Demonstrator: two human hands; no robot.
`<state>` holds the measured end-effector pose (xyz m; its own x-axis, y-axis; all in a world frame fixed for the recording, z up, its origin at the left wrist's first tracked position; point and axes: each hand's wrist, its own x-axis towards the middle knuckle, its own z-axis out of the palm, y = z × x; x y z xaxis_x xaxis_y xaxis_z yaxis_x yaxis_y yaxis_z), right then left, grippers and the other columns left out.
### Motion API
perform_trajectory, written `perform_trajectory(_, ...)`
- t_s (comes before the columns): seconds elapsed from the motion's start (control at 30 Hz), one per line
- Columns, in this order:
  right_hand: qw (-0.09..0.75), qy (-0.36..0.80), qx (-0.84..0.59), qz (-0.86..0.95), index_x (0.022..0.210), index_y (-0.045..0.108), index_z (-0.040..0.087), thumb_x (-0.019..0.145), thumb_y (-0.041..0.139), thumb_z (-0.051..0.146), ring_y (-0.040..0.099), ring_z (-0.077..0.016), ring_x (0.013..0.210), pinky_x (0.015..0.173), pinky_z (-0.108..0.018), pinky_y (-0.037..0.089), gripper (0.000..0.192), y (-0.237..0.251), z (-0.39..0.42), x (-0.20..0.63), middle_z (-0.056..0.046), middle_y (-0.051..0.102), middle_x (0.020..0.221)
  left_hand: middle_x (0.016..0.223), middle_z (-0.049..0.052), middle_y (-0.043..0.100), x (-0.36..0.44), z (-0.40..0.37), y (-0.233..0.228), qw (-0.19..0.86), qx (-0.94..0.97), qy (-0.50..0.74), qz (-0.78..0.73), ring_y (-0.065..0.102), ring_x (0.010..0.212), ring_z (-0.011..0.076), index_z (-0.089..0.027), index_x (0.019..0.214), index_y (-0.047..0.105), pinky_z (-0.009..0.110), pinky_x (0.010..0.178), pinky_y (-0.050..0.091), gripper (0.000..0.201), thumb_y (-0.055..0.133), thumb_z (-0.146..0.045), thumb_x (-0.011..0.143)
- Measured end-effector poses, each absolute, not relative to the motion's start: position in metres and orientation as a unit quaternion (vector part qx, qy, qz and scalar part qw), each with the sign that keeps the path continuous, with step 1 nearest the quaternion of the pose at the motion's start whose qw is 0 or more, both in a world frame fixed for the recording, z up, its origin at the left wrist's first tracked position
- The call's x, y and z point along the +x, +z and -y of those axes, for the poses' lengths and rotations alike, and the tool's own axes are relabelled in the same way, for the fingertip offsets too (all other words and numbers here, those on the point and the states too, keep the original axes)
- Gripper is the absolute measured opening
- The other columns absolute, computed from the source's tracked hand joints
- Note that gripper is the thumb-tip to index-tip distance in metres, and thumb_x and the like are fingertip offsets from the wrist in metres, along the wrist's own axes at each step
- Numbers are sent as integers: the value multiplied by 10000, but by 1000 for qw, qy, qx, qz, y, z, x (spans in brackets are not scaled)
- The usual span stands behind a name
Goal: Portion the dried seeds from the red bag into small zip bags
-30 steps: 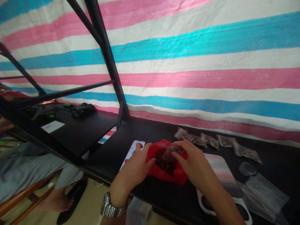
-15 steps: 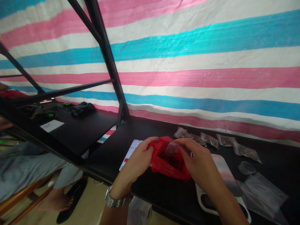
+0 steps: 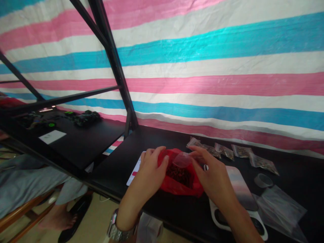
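Note:
A red plastic bag [image 3: 174, 187] stands with its mouth open on the black table, with small dark brown pieces [image 3: 179, 173] inside. My left hand [image 3: 149, 168], a metal watch on its wrist, has the bag's left rim between thumb and fingers. Over the bag's mouth, my right hand [image 3: 212, 172] pinches a small clear plastic piece [image 3: 182, 160] with a rounded edge; its exact kind is unclear. A white kitchen scale [image 3: 240, 185] with a shiny plate lies under and beyond my right forearm. Partly behind my left hand is a phone [image 3: 133, 173] with a lit screen.
Several small filled zip bags [image 3: 241, 151] lie along the back. At right are a clear round container [image 3: 263, 181] and flat clear bags [image 3: 282, 206]. A black metal frame [image 3: 118, 77] rises at left; beyond it a person's leg [image 3: 68, 194] shows beside another table.
My left hand has shifted its hold on the rim, its fingers more spread. The bag's mouth is wider, showing more brown pieces. The clear piece has tilted lower over them.

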<state>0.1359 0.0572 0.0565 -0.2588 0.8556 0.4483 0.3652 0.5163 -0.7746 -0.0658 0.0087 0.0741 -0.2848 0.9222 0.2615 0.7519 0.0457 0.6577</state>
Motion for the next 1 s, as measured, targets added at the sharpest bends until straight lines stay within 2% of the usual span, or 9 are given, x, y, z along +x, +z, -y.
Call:
perform_trajectory(0.1, 457, 280, -410, 738, 1257, 753, 272, 952, 640, 223, 801, -209, 885, 896, -360, 624, 329, 60, -56, 137, -24, 835, 1004, 1328, 151, 668, -60, -4, 79, 30, 588, 348, -729, 558, 1284, 391, -258, 1307, 773, 622, 1101, 485, 370, 669, -284, 952)
perform_trajectory(0.27, 479, 283, -394, 732, 1199, 761, 267, 948, 663, 229, 787, -190, 850, 872, -333, 609, 273, 69, -51, 137, -8, 829, 957, 1346, 74, 697, -49, -2, 83, 43, 638, 319, -699, 494, 1307, 386, -374, 1198, 815, 608, 1091, 466, 320, 744, -222, 925)
perform_trajectory(0.4, 504, 301, -390, 710, 1212, 745, 265, 947, 673, 236, 777, -186, 838, 844, -317, 600, 276, 77, -51, 138, -2, 812, 917, 1306, 27, 749, -42, -5, 86, 72, 649, 304, -694, 493, 1307, 387, -337, 952, 829, 596, 1071, 443, 180, 732, -185, 945)
perform_trajectory(0.47, 508, 299, -400, 702, 1228, 739, 268, 933, 681, 223, 769, -184, 835, 838, -315, 591, 304, 79, -52, 142, 4, 801, 901, 1261, 3, 779, -41, -7, 89, 81, 643, 310, -696, 497, 1340, 382, -308, 871, 799, 597, 1082, 417, 187, 711, -172, 966)
perform_trajectory(0.63, 507, 303, -397, 703, 1312, 697, 270, 904, 665, 174, 743, -173, 824, 859, -318, 581, 420, 81, -54, 151, 23, 760, 866, 1124, -21, 821, -36, -10, 94, 79, 651, 337, -675, 545, 1410, 328, -314, 951, 768, 594, 1141, 331, 237, 661, -106, 986)
perform_trajectory(0.77, 473, 311, -375, 734, 1336, 691, 275, 908, 603, 116, 717, -157, 787, 809, -292, 584, 465, 77, -52, 150, 15, 756, 907, 1246, -31, 809, -31, -9, 97, 93, 678, 352, -638, 546, 1437, 314, -352, 1151, 755, 553, 1146, 322, 280, 758, -161, 946)
perform_trajectory(0.87, 460, 305, -370, 747, 1317, 702, 271, 897, 569, 69, 723, -162, 822, 855, -304, 584, 485, 70, -51, 146, 0, 766, 940, 1186, -57, 825, -28, -10, 98, 95, 696, 356, -616, 587, 1393, 288, -358, 1019, 793, 531, 1128, 319, 234, 717, -141, 974)
perform_trajectory(0.93, 454, 306, -368, 752, 1321, 704, 260, 883, 556, 44, 733, -170, 845, 884, -319, 586, 511, 68, -51, 146, -11, 771, 945, 1096, -52, 839, -27, -13, 98, 80, 680, 370, -628, 630, 1331, 280, -343, 918, 808, 537, 1120, 311, 277, 680, -106, 981)
perform_trajectory(1.0, 452, 306, -368, 752, 1322, 706, 252, 872, 550, 30, 737, -173, 843, 885, -325, 591, 525, 68, -51, 147, -16, 773, 940, 1046, -31, 843, -26, -16, 97, 73, 655, 396, -639, 675, 1242, 271, -330, 900, 819, 523, 1103, 342, 283, 671, -101, 974)
